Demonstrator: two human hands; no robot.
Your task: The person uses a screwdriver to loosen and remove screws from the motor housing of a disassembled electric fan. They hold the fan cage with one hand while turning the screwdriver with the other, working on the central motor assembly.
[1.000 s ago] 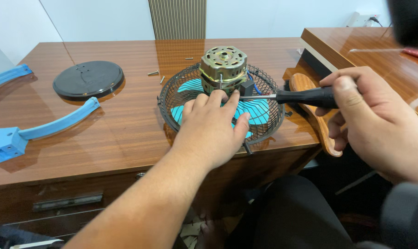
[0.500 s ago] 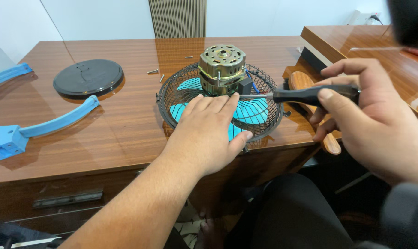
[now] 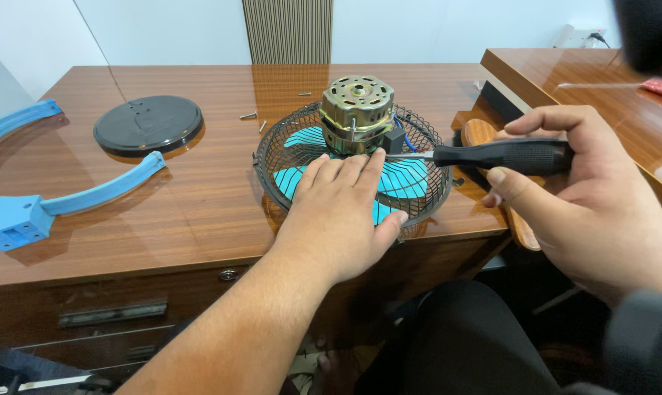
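Left hand point(image 3: 343, 212) flat on fan guard point(image 3: 272, 157) (near desk edge), right hand point(image 3: 587, 197) gripping screwdriver point(image 3: 492, 156)

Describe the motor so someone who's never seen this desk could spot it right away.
On the wooden desk, find the round black wire cage with turquoise blades near the front edge. The motor sits on the cage: a brassy metal drum with holes on top, the only metallic block there.
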